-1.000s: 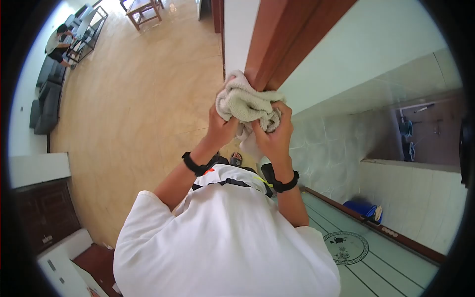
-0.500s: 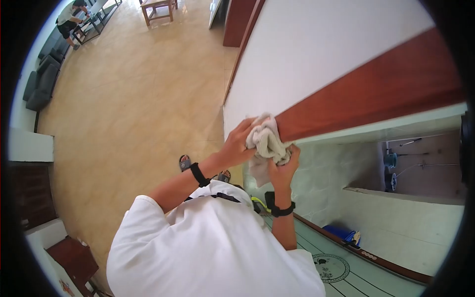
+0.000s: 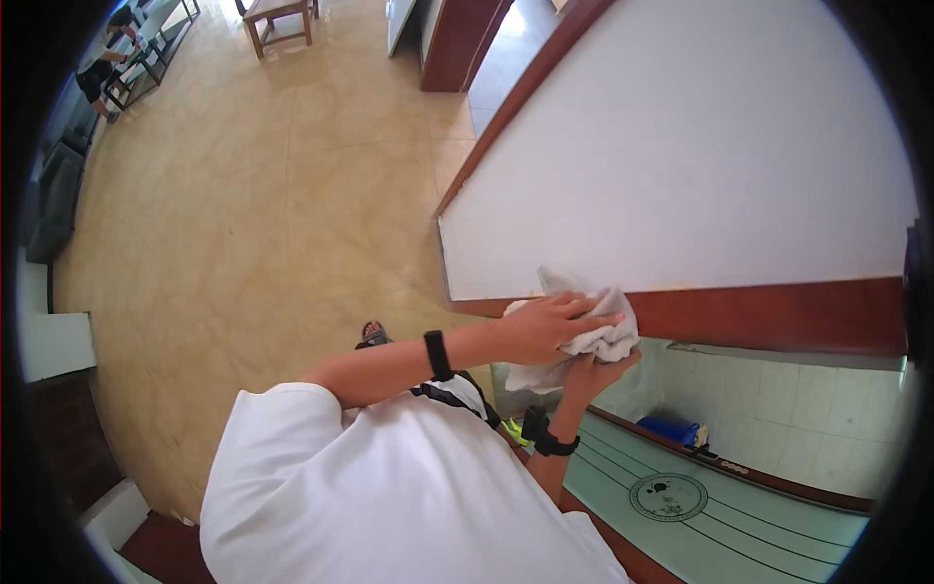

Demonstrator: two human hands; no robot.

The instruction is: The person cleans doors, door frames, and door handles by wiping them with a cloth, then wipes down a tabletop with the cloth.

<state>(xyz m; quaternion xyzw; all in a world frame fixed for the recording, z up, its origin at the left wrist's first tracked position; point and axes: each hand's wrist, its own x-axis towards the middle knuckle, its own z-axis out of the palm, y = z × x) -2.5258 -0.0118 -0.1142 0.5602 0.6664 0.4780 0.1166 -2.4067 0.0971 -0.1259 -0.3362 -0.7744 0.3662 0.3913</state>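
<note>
A crumpled whitish cloth (image 3: 615,329) lies against a reddish-brown wooden trim (image 3: 778,316) along the edge of the white wall. My left hand (image 3: 553,324) is laid across the top of the cloth, its fingers pressing it to the wood. Lower down, my right hand (image 3: 595,378) grips the cloth from beneath, with some of its fingers hidden in the folds. Part of the cloth hangs loose below my left wrist. Black bands circle both wrists.
A green glass door panel (image 3: 769,526) with a round floral emblem stands at lower right. Behind it is a tiled space with a blue object (image 3: 671,431). Far off on the tan floor (image 3: 224,224) are a wooden chair (image 3: 280,21), a dark sofa (image 3: 56,200) and a bending person (image 3: 97,70).
Both hands and the cloth have shifted right and down in the view. My left hand now lies flatter over the cloth. The camera has turned, so the trim looks more level.
</note>
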